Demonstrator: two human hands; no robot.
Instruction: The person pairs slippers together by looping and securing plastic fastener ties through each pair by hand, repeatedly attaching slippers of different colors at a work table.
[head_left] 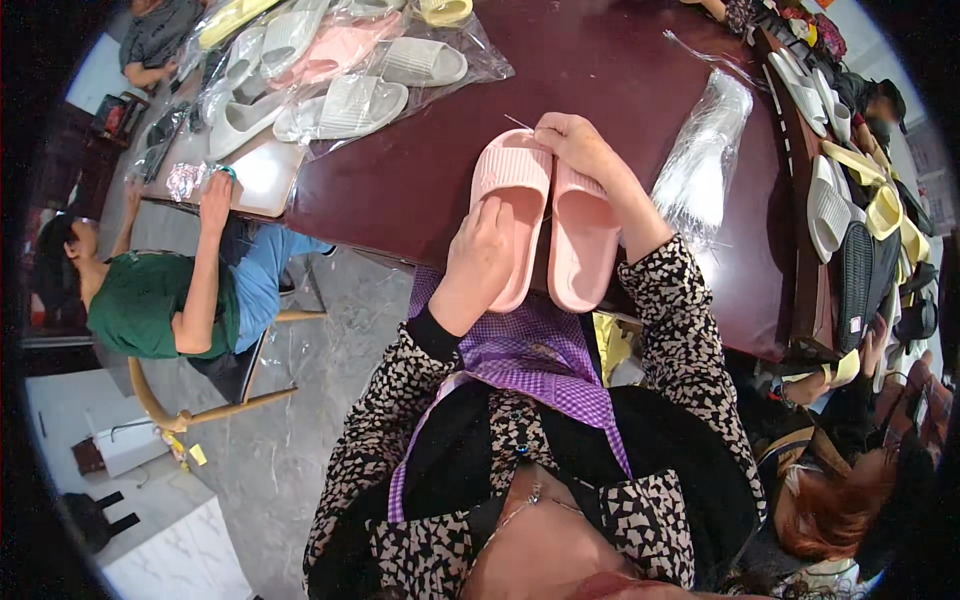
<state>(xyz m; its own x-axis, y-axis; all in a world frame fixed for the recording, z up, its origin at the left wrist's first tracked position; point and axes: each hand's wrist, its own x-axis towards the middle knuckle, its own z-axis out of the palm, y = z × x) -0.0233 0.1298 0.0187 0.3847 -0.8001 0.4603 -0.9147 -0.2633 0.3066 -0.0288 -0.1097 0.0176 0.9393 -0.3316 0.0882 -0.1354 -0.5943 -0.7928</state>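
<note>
A pair of pink slide slippers lies side by side at the near edge of the dark red table, toes pointing away from me. My left hand [480,255] grips the left slipper [512,165], its fingers tucked into the foot opening under the ribbed strap. Over the toe of the right slipper [585,245] lies my right hand [580,145], fingers curled at the inner edges where the two slippers meet. A thin dark strand [517,122] sticks out beside those fingers; its other end is hidden. The right slipper's strap is mostly covered by my hand and wrist.
A bundle of thin clear plastic strands [705,150] rests to the right on the table [600,50]. Bagged grey, white and pink slippers [345,105] cover the far left. More slippers [830,205] line the right side. People sit at both sides, one in a green shirt [150,300].
</note>
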